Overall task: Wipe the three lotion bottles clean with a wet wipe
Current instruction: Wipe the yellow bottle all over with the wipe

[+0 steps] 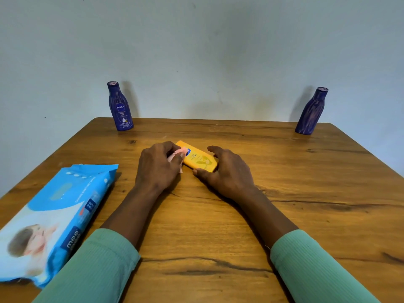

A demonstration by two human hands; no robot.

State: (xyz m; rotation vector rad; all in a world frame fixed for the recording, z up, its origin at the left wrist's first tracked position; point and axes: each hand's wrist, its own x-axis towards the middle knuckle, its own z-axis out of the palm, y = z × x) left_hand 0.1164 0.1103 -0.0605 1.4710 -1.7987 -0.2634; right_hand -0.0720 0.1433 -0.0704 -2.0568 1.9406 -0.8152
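Yellow lotion bottle (200,159): lying flat mid-tabletop (284,182), between both grips.
Left grip (159,167): fingers curled round a pink wet wipe (175,155), pressed against the bottle's end nearest it.
Right grip (227,171): thumb and fingers clasping the bottle's other end.
Left blue bottle (121,108), right blue bottle (311,112): upright at the far edge, well apart.
Wipes pack (59,211): near left.

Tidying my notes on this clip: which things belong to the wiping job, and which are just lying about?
Job: wipe in left hand; yellow bottle, held by right hand; left blue bottle; right blue bottle.
Lying about: pack of wipes, untouched.
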